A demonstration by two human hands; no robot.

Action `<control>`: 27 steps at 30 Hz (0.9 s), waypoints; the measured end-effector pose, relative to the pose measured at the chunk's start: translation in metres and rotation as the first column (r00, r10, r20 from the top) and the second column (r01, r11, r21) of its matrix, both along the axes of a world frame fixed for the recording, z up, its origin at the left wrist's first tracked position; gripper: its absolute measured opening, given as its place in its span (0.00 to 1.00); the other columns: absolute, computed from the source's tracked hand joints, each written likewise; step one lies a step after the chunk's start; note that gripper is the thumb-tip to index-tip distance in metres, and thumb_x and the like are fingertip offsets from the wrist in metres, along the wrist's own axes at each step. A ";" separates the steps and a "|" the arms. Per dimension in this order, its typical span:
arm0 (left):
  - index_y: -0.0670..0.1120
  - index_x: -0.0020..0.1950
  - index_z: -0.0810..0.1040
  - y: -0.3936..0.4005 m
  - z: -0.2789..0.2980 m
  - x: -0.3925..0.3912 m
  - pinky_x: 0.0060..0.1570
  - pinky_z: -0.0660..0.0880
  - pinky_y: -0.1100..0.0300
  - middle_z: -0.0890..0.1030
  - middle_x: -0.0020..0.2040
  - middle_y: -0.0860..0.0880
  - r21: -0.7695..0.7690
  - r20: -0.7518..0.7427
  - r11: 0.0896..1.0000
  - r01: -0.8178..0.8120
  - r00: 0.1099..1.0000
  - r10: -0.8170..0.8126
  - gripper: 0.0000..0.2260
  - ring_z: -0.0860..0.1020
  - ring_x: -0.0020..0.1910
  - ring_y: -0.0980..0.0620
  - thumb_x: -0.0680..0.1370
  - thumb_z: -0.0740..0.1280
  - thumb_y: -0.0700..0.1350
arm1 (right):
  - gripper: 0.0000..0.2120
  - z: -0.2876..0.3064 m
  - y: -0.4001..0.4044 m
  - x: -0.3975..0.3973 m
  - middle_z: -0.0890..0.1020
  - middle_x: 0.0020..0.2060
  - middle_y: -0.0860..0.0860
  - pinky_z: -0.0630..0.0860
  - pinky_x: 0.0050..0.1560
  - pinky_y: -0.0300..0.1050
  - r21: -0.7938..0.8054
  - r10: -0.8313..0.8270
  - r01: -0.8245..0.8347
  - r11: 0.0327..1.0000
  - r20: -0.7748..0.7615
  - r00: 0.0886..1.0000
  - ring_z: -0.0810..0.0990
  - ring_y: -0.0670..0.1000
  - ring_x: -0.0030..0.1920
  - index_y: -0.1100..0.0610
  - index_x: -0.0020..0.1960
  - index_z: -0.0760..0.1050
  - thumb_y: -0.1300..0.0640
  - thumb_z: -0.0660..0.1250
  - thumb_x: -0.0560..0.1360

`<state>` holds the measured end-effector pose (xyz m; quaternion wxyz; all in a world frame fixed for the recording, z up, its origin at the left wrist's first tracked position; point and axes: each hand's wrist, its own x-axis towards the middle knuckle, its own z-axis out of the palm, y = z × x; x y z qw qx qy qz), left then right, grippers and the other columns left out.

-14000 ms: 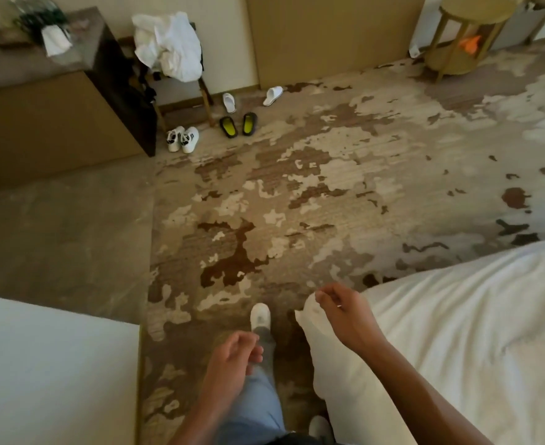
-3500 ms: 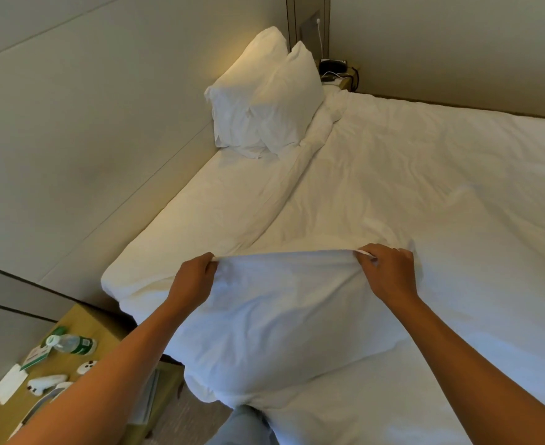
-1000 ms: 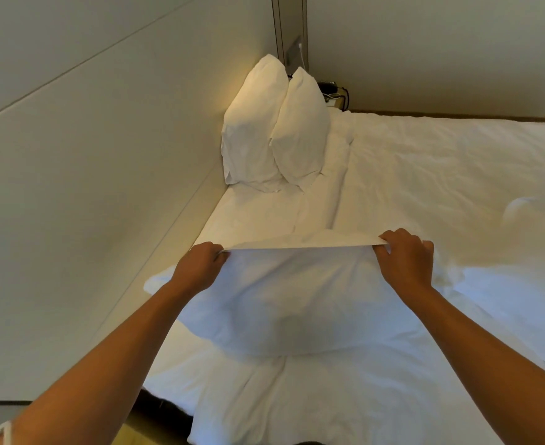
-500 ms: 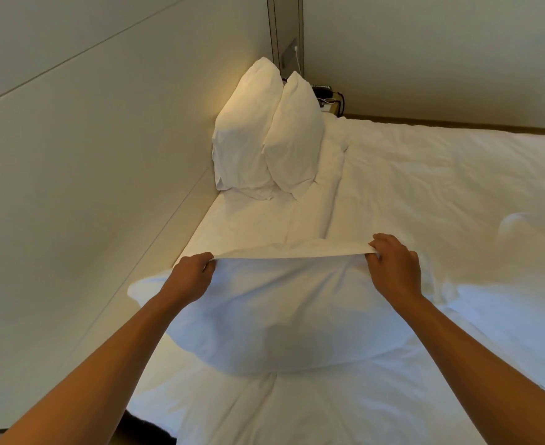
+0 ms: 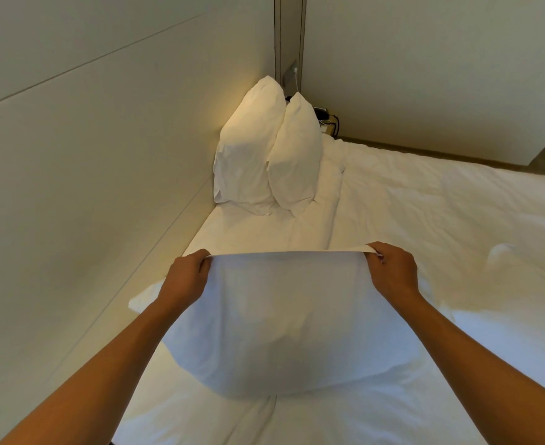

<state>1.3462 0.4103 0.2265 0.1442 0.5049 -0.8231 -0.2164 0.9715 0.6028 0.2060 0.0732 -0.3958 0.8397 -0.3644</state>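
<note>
Currently, both hands hold one white pillow (image 5: 284, 329) up by the open end of its case, in front of the person and over the near part of the bed (image 5: 425, 203). The left hand (image 5: 186, 276) has a closed grip, fingers curled over the left corner of the hem (image 5: 290, 251). The right hand (image 5: 393, 271) has a matching closed grip on the right corner, thumb side toward the centre. The hem runs taut and nearly level between the two grips. The pillow's bulk hangs below the hem, rounded at the bottom. Whether its lower end touches the bed cover cannot be told.

Two further pillows (image 5: 248, 155) stand upright side by side at the far corner of the bed, the left one leaning on the padded wall (image 5: 104, 155). The bed cover is white and creased. Above those pillows a wall socket plate (image 5: 292, 72) carries a white cable (image 5: 297, 86) running down behind them.
</note>
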 end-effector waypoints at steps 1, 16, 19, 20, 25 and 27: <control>0.45 0.46 0.80 -0.002 0.003 0.002 0.38 0.74 0.53 0.81 0.35 0.47 -0.005 -0.010 1.000 0.000 1.000 0.000 0.12 0.79 0.36 0.46 0.85 0.59 0.42 | 0.10 0.004 -0.004 0.002 0.83 0.39 0.47 0.71 0.37 0.36 -0.013 -0.005 0.005 1.000 0.001 1.000 0.80 0.49 0.40 0.53 0.52 0.86 0.55 0.65 0.83; 0.47 0.38 0.72 -0.032 0.072 0.103 0.32 0.71 0.52 0.74 0.29 0.48 -0.151 -0.109 0.935 -0.319 0.946 0.305 0.14 0.74 0.31 0.45 0.83 0.60 0.47 | 0.11 0.085 -0.141 0.075 0.86 0.53 0.54 0.77 0.54 0.44 -0.228 0.195 -0.196 0.954 -0.029 0.980 0.83 0.53 0.50 0.56 0.59 0.84 0.54 0.65 0.84; 0.45 0.40 0.74 -0.032 0.080 0.123 0.35 0.74 0.48 0.76 0.31 0.46 -0.168 -0.107 0.908 -0.383 0.923 0.370 0.13 0.76 0.34 0.42 0.84 0.60 0.47 | 0.12 0.094 -0.170 0.092 0.86 0.54 0.56 0.79 0.58 0.49 -0.212 0.253 -0.253 0.944 -0.027 0.967 0.83 0.58 0.53 0.57 0.59 0.84 0.54 0.64 0.84; 0.45 0.40 0.74 -0.033 0.082 0.128 0.35 0.74 0.48 0.76 0.31 0.45 -0.168 -0.109 0.899 -0.405 0.914 0.391 0.14 0.76 0.34 0.41 0.84 0.60 0.47 | 0.12 0.097 -0.180 0.098 0.86 0.54 0.56 0.79 0.58 0.50 -0.208 0.272 -0.273 0.939 -0.032 0.962 0.83 0.58 0.53 0.58 0.59 0.85 0.54 0.64 0.84; 0.44 0.38 0.70 -0.036 0.087 0.150 0.39 0.75 0.47 0.77 0.33 0.43 -0.143 -0.122 0.846 -0.514 0.857 0.500 0.15 0.80 0.36 0.40 0.84 0.59 0.48 | 0.15 0.108 -0.230 0.120 0.86 0.54 0.56 0.76 0.56 0.47 -0.172 0.341 -0.351 0.921 -0.084 0.936 0.83 0.58 0.53 0.57 0.58 0.85 0.53 0.61 0.84; 0.45 0.39 0.71 -0.036 0.087 0.152 0.40 0.78 0.44 0.78 0.34 0.43 -0.118 -0.124 0.841 -0.527 0.849 0.514 0.15 0.81 0.36 0.40 0.84 0.59 0.49 | 0.16 0.104 -0.247 0.122 0.86 0.57 0.55 0.77 0.60 0.49 -0.142 0.353 -0.357 0.923 -0.054 0.934 0.83 0.58 0.56 0.57 0.60 0.84 0.51 0.61 0.85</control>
